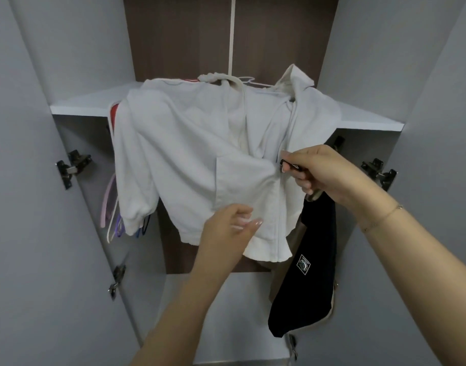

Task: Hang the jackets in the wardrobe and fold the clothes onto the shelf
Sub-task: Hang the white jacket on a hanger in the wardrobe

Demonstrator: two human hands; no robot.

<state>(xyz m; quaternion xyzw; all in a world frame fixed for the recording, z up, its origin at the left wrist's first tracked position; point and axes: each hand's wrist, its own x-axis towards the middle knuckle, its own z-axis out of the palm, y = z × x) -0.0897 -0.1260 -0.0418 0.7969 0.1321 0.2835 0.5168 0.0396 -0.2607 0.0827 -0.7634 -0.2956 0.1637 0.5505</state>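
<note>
1. Open wardrobe [371,75], grey doors swung wide, brown back panel, white shelf [89,105] across the top.
2. White hooded jacket [194,143] on a hanger, hung below the shelf, front facing out.
3. Right hand [316,173]: fingers pinching the dark zipper pull [286,165] at mid-front.
4. Left hand [231,225]: fingers loosely extended against the hem, steadying, not gripping.
5. Black garment [313,260] hanging just right; coloured hangers [113,207] left.
6. Judged step: zipping the hung jacket. Next: hem held taut, pull drawn along the zip.
</note>
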